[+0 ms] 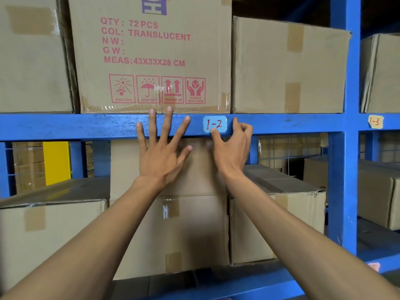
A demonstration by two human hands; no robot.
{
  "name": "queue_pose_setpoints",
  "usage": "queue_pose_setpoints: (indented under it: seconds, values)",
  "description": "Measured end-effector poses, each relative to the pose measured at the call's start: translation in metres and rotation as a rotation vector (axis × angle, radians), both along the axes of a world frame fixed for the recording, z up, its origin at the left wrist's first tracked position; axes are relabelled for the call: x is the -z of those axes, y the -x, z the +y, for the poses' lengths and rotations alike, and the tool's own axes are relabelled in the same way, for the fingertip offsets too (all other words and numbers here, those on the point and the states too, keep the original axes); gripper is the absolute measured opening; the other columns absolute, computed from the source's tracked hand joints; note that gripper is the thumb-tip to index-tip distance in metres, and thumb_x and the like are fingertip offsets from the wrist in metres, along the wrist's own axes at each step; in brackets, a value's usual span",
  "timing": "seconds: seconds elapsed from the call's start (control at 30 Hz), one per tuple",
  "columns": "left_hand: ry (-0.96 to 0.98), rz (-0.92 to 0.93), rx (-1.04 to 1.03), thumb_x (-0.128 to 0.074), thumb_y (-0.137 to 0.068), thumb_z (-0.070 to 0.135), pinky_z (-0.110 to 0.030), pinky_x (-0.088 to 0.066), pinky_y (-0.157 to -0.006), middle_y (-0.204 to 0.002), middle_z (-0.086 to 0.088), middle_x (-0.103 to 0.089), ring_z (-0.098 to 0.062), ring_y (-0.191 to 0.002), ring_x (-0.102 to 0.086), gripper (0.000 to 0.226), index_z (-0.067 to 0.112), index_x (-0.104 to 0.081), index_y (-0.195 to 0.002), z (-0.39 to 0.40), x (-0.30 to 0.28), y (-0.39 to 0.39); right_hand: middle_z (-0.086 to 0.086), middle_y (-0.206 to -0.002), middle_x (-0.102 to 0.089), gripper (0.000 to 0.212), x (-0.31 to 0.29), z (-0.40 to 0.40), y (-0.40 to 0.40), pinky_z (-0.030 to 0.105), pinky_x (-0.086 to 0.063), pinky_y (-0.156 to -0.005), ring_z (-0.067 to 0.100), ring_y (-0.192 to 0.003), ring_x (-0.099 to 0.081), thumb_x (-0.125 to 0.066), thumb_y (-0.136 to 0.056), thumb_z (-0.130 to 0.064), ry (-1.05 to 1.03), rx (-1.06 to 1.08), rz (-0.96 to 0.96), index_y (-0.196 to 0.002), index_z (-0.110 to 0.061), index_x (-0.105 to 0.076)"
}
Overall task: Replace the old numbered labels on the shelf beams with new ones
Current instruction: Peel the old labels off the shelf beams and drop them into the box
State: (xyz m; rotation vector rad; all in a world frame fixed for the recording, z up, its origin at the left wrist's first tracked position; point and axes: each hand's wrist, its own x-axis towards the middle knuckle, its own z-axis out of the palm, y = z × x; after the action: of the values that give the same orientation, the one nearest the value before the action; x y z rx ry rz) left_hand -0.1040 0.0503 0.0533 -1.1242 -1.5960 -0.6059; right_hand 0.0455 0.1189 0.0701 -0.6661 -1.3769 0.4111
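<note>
A pale blue label [214,124] marked "1-2" in red sits on the blue shelf beam [86,126]. My right hand [232,148] is at the label: its thumb tip presses the label's lower edge and a finger touches the beam just right of it, the other fingers curled. My left hand [163,148] lies flat against the beam to the left of the label, fingers spread wide, holding nothing. A yellow label [375,121] marked "1-3" is stuck on the beam section right of the blue upright [344,148].
Cardboard boxes stand on the upper shelf, one printed box [151,55] directly above my hands. More boxes [168,213] fill the shelf below. A yellow post [57,161] shows behind at left.
</note>
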Motion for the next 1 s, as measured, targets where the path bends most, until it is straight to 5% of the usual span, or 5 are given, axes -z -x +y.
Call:
queue_pose_setpoints:
  seconds: [0.33,0.47,0.63,0.77,1.0]
  values:
    - [-0.02,0.013,0.005,-0.028,-0.094,0.063,-0.062,0.007,-0.118,-0.167,-0.001,0.009,-0.036,-0.151,0.015,0.072,0.044,0.007,-0.154,0.003,0.0,0.002,-0.005,-0.12,-0.056,0.036,-0.004,-0.002,0.003,0.023,-0.04,-0.079,0.011,-0.106,-0.055,-0.069,-0.087,-0.029,0.024,-0.045,0.161,-0.121,-0.022,-0.063]
    - [-0.024,0.017,0.012,-0.03,-0.094,0.063,-0.061,0.009,-0.117,-0.167,-0.002,0.009,-0.037,-0.151,0.014,0.072,0.043,0.006,-0.154,0.003,0.0,0.002,-0.006,-0.104,-0.066,0.023,-0.01,0.001,0.001,0.014,-0.035,-0.071,0.007,-0.093,-0.057,-0.073,-0.083,-0.029,0.054,-0.096,0.218,-0.105,-0.022,-0.068]
    - [-0.027,0.026,0.011,-0.03,-0.095,0.061,-0.062,0.008,-0.117,-0.167,-0.003,0.008,-0.038,-0.151,0.012,0.072,0.042,0.006,-0.154,0.002,0.0,0.003,-0.009,-0.081,-0.07,0.006,-0.013,0.008,-0.002,0.019,-0.047,-0.07,0.011,-0.084,-0.066,-0.075,-0.08,-0.022,0.017,-0.069,0.211,-0.082,-0.024,-0.069]
    - [-0.041,0.017,0.024,-0.023,-0.099,0.055,-0.057,0.014,-0.117,-0.167,0.0,0.006,-0.035,-0.152,0.012,0.062,0.043,0.002,-0.155,0.001,0.0,0.002,-0.01,-0.075,-0.07,0.017,-0.016,0.01,-0.01,0.017,-0.039,-0.064,0.011,-0.078,-0.065,-0.071,-0.081,-0.02,-0.023,-0.053,0.141,-0.098,-0.02,-0.071]
    - [-0.119,-0.059,0.085,-0.015,-0.103,0.052,-0.047,0.017,-0.117,-0.167,0.006,-0.001,-0.027,-0.153,0.008,0.051,0.05,-0.005,-0.152,0.002,-0.003,-0.002,-0.01,-0.073,-0.069,0.003,-0.019,0.008,-0.016,0.026,-0.052,-0.073,0.006,-0.077,-0.065,-0.074,-0.081,-0.025,-0.007,-0.091,0.107,-0.081,-0.023,-0.075]
